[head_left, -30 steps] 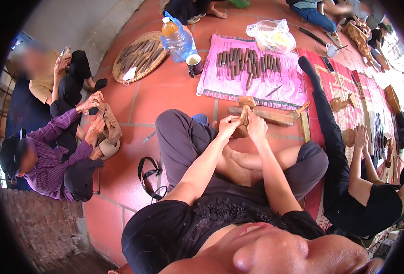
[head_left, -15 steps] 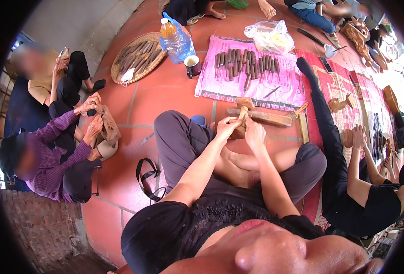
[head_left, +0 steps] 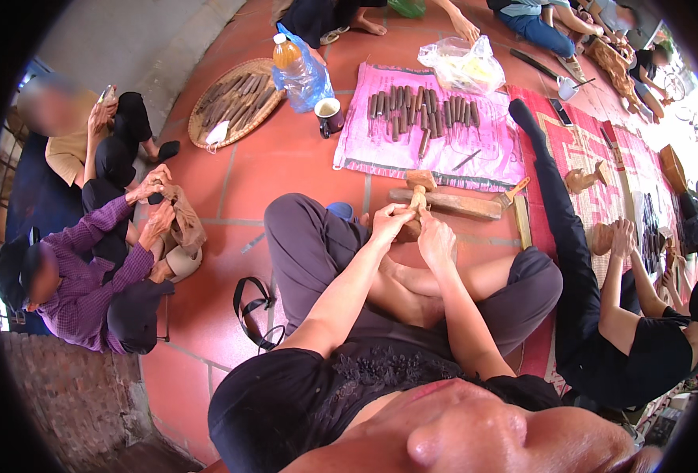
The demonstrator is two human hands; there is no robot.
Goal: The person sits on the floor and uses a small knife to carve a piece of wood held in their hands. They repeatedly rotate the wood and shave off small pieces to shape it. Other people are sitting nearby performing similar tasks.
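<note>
I sit cross-legged on a red tiled floor. My left hand (head_left: 388, 222) and my right hand (head_left: 435, 240) meet over my feet, both closed around a small brown wooden piece (head_left: 416, 206) that shows between them. Just beyond my hands lies a wooden mallet (head_left: 420, 180) and a long wooden block (head_left: 451, 203). Further out, a pink cloth (head_left: 483, 162) carries several dark chisels (head_left: 420, 114) laid in rows.
A dark mug (head_left: 329, 116), a blue water bottle (head_left: 297, 67) and a round woven tray (head_left: 234, 101) of tools stand to the far left. Two people sit at my left, one in purple (head_left: 81, 288). A person in black (head_left: 601, 331) sits at my right on a patterned mat.
My hands stay joined on the wooden piece and have shifted only slightly. The person at the far edge has drawn a hand toward the plastic bag.
</note>
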